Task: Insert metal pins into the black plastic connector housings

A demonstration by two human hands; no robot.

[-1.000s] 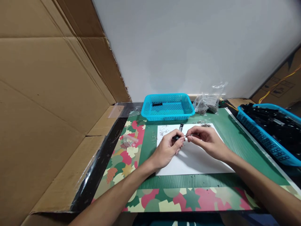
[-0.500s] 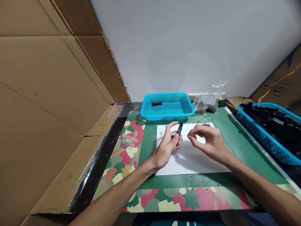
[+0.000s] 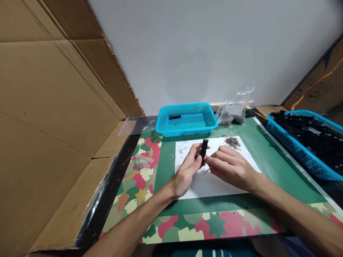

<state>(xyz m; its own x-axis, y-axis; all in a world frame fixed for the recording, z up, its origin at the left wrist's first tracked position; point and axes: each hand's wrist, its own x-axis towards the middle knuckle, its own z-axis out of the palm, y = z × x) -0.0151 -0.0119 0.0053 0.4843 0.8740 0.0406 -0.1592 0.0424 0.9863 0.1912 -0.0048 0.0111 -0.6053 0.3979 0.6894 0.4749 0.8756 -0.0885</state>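
My left hand (image 3: 187, 171) is closed on a small black plastic part (image 3: 204, 149), held upright over a white sheet of paper (image 3: 214, 182). My right hand (image 3: 230, 167) sits right beside it, fingers pinched on a thin metal pin (image 3: 207, 170) that points down-left below the part. Both hands touch near the sheet's middle. Small metal pieces (image 3: 232, 141) lie in a heap at the sheet's far right corner, and a few more (image 3: 183, 147) are scattered at its far left.
A turquoise basket (image 3: 187, 119) holding one black part stands behind the sheet. Clear bags of metal bits (image 3: 232, 114) lie to its right. A blue basket (image 3: 302, 150) full of black parts sits at the right. Cardboard walls (image 3: 53, 107) close the left. A small bag (image 3: 141, 161) lies on the patterned mat.
The right hand drew away from the black part, then came back close beside it with the pin lower. The left hand tilted the part upright. The view shifted slightly.
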